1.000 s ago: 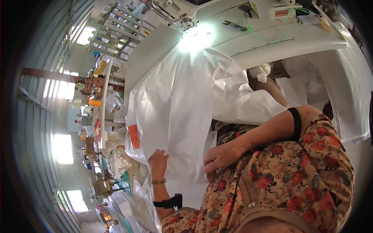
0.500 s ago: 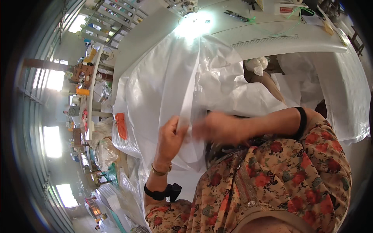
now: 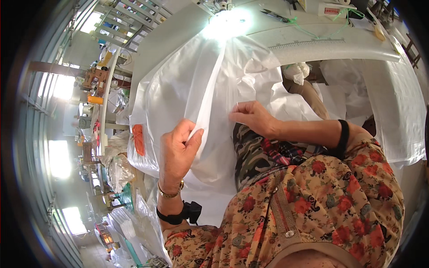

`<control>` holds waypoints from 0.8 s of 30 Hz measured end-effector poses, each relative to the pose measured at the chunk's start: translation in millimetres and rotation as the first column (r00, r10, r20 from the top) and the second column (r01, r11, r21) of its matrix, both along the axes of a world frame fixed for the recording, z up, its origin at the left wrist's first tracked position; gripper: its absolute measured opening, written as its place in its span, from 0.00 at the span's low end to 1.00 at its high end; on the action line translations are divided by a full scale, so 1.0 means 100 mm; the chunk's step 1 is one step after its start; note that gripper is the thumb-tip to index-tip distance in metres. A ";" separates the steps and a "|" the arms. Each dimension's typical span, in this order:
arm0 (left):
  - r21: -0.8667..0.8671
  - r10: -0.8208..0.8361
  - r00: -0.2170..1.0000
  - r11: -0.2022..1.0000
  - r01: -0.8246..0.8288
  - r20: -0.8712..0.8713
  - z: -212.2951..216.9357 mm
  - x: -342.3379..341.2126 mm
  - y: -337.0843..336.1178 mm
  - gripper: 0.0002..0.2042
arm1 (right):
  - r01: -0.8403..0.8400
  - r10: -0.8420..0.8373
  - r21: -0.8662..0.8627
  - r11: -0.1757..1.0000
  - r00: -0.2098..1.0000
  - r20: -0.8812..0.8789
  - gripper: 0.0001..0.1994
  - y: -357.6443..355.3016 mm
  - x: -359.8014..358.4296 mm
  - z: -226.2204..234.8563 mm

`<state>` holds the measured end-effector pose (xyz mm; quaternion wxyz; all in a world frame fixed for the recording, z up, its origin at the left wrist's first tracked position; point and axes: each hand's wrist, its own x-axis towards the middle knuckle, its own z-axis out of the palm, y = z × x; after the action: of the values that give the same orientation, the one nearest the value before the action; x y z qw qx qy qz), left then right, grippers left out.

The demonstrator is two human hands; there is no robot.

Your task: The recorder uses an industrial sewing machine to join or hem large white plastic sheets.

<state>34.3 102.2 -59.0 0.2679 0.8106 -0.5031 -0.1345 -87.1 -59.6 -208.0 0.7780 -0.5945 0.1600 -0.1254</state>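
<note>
White translucent plastic sheeting [image 3: 196,89] drapes from the far sewing table [image 3: 313,44] into the lap. Left hand [image 3: 176,154] pinches a fold; right hand [image 3: 252,117] pinches its edge nearby, seemingly aligning it.

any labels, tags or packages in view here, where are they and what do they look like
Orange label: on the white fabric's left edge, left of the left hand; a small elongated patch.
White box: far end of the table, top right; flat, rectangular, with a red-and-white label.
No screens or signs show.
</note>
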 end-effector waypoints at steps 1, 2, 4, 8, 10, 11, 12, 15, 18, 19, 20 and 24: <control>-0.001 0.006 1.000 1.000 -0.006 0.000 -0.02 -0.01 0.01 0.06 | -0.006 0.006 -0.001 1.000 1.000 0.000 0.10 0.05 -0.09 0.10; -0.008 -0.021 0.999 1.000 0.021 -0.028 -0.07 -0.02 0.01 0.07 | -0.076 0.066 0.065 0.995 0.987 0.149 0.09 0.10 -0.17 0.22; -0.020 -0.053 0.997 0.998 0.052 -0.057 -0.19 -0.04 0.00 0.07 | -0.150 0.110 0.117 0.982 0.949 0.296 0.09 0.15 -0.32 0.40; 0.033 -0.063 0.973 0.997 0.072 -0.223 -0.39 -0.15 -0.02 0.07 | -0.287 0.255 0.073 0.955 0.922 0.292 0.09 0.24 -0.47 0.49; -0.082 -0.123 0.917 0.992 0.099 -0.379 -0.59 -0.18 -0.03 0.04 | -0.325 0.316 0.004 0.946 0.923 0.219 0.10 0.29 -0.51 0.50; -0.023 -0.099 0.905 0.995 0.099 -0.414 -0.62 -0.21 0.03 0.02 | -0.308 0.310 -0.044 0.950 0.929 0.202 0.08 0.32 -0.52 0.53; -0.023 -0.105 0.902 0.994 0.105 -0.419 -0.68 -0.24 0.03 0.02 | -0.302 0.304 -0.041 0.952 0.932 0.198 0.08 0.33 -0.52 0.56; -0.067 0.004 0.772 0.996 -0.061 -0.636 -0.80 -0.32 0.05 0.06 | -0.184 0.285 -0.581 0.793 0.955 0.085 0.07 0.37 -0.52 0.55; -0.119 0.022 0.650 0.978 -0.172 -0.760 -0.89 -0.35 0.09 0.09 | -0.145 0.312 -0.775 0.615 0.947 0.070 0.08 0.39 -0.49 0.48; -0.265 -0.118 0.735 0.960 -0.086 -0.667 -0.92 -0.37 0.06 0.10 | -0.102 0.307 -0.829 0.549 0.948 0.087 0.08 0.38 -0.49 0.51; -0.264 -0.124 0.730 0.961 -0.080 -0.672 -0.92 -0.38 0.03 0.10 | -0.102 0.299 -0.828 0.551 0.951 0.081 0.08 0.34 -0.49 0.53; -0.133 0.047 0.632 0.963 -0.235 -0.773 -0.85 -0.41 0.06 0.10 | -0.122 0.456 -0.797 0.591 0.866 0.205 0.06 -0.04 -0.44 0.36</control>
<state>-6.3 108.3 -144.2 0.5529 0.6799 -0.2894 -0.3851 -131.6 -63.9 -172.2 0.4792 -0.8458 -0.1665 -0.1650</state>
